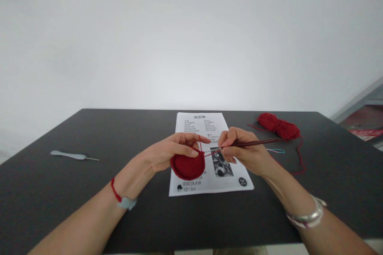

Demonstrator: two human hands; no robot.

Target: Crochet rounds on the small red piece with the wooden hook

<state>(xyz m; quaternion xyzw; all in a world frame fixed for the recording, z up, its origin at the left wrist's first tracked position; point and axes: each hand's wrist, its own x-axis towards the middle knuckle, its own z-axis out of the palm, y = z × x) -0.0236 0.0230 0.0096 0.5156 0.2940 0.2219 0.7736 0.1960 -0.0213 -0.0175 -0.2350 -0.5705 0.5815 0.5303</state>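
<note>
My left hand (pixel 170 152) pinches a round dark red crocheted piece (pixel 188 166) between thumb and fingers, holding it just above a printed pattern sheet (pixel 200 127). A strand of red yarn runs over my left forefinger. My right hand (pixel 242 151) is closed on a dark brown crochet hook (pixel 257 142), whose tip points left toward the rim of the red piece. The hook's handle sticks out to the right, toward a ball of red yarn (pixel 279 126).
The dark table (pixel 89 191) holds a second, pale grey-handled hook (pixel 73 155) at the far left. A small blue-and-pink loop (pixel 277 151) lies right of my right hand. Loose red yarn trails from the ball. A white wall stands behind.
</note>
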